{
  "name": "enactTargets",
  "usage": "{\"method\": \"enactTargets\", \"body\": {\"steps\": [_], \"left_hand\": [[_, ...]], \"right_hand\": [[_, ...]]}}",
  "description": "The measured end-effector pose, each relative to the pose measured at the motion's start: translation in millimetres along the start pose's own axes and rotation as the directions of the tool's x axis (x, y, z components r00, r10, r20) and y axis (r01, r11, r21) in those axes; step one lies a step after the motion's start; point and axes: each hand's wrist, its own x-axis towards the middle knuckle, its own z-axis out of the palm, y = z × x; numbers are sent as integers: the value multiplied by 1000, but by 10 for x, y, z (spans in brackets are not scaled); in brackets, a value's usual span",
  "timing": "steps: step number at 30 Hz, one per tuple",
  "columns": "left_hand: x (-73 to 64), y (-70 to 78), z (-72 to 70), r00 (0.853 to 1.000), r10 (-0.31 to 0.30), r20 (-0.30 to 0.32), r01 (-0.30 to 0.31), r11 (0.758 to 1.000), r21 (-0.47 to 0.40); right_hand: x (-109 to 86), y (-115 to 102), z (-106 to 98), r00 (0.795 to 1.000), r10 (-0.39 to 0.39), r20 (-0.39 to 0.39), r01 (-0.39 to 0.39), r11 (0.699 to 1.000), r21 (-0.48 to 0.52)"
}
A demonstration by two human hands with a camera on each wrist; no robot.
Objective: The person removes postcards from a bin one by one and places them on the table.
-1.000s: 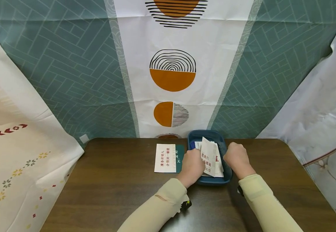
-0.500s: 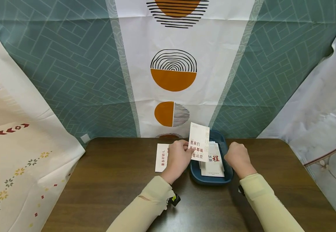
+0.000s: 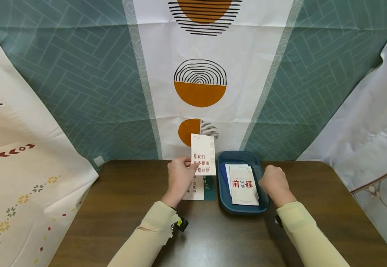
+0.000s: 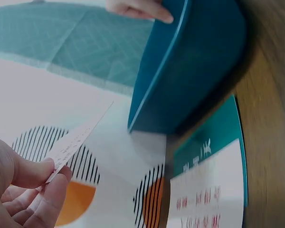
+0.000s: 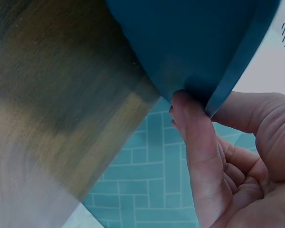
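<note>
A card point(image 3: 202, 145) is pinched by the left grip point(image 3: 178, 178). The tray point(image 3: 243, 210) is pinched at three o'clock by the right grip point(image 3: 275, 184).

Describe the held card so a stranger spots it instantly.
On the brown table, find the blue bin. Just left, the left hand pinches a white card with red characters. Unlike cards inside the bin or on the table, this one is held up.
</note>
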Motion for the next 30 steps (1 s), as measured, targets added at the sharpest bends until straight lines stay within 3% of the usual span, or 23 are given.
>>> {"method": "enactTargets", "body": {"steps": [13,22,30], "left_hand": [[53,-322,-222,998,-18,-66,25,995,93],[36,-581,-327,997,-62,-53,70,985,159],[-24,-797,-361,990,-142,-1,138,966,220]], "right_hand": [[12,9,21,1000,2,-5,-2,1000,2],[7,-1,1,1000,15,19,-15,1000,5],[2,-3,-3,1000,8,23,-8,1000,-4]]}}
